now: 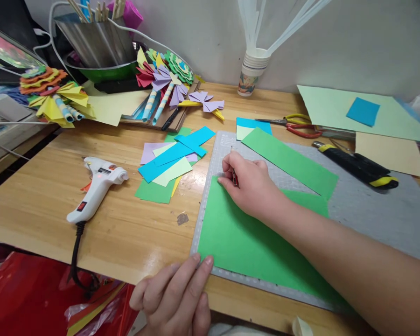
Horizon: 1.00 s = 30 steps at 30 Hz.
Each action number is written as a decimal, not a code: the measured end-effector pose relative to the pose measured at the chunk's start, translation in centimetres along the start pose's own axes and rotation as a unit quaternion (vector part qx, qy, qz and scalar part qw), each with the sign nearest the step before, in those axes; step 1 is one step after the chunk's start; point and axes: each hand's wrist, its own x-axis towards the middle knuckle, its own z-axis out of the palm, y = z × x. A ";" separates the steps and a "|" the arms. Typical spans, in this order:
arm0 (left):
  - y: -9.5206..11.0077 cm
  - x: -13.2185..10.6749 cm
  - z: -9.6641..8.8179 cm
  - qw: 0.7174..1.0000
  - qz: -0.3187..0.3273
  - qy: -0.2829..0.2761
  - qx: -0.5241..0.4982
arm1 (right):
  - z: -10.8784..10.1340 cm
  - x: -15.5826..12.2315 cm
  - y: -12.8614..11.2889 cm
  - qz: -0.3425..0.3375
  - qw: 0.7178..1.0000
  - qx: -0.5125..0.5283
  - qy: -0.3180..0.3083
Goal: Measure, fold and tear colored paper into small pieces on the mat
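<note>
A large green paper sheet (259,247) lies on the grey cutting mat (364,219). My right hand (247,182) rests over the sheet's upper left part, its fingers closed around a thin red-and-black pencil-like stick (234,178); most of the stick is hidden. At the lower left corner of the sheet, my left hand (178,294) has its fingers stretched out, with the fingertips at the paper and mat edge. Beyond my right hand, a green paper strip (290,161) slants across the mat, overlapping the sheet's far edge.
A white glue gun (98,186) lies left of blue strips (177,154) and other paper scraps. A black-and-yellow utility knife (357,165) and scissors (301,127) lie right. Paper cups (250,74) and paper flowers (168,84) stand near the wall.
</note>
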 end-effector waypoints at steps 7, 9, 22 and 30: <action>0.7 0.0 0.3 0.999 -0.044 0.013 -0.028 | 0.2 -0.1 0.6 -0.033 0.999 0.026 0.019; 0.9 -0.1 0.4 0.997 -0.060 0.028 -0.040 | 0.3 -0.2 0.7 -0.042 0.998 0.031 0.025; 0.5 1.1 -0.8 0.996 0.036 -0.079 0.013 | -0.3 -0.2 0.6 -0.040 0.999 0.025 0.004; 0.4 1.9 -1.2 0.986 0.117 -0.117 -0.013 | -3.1 -1.6 2.7 -0.004 0.999 0.013 -0.032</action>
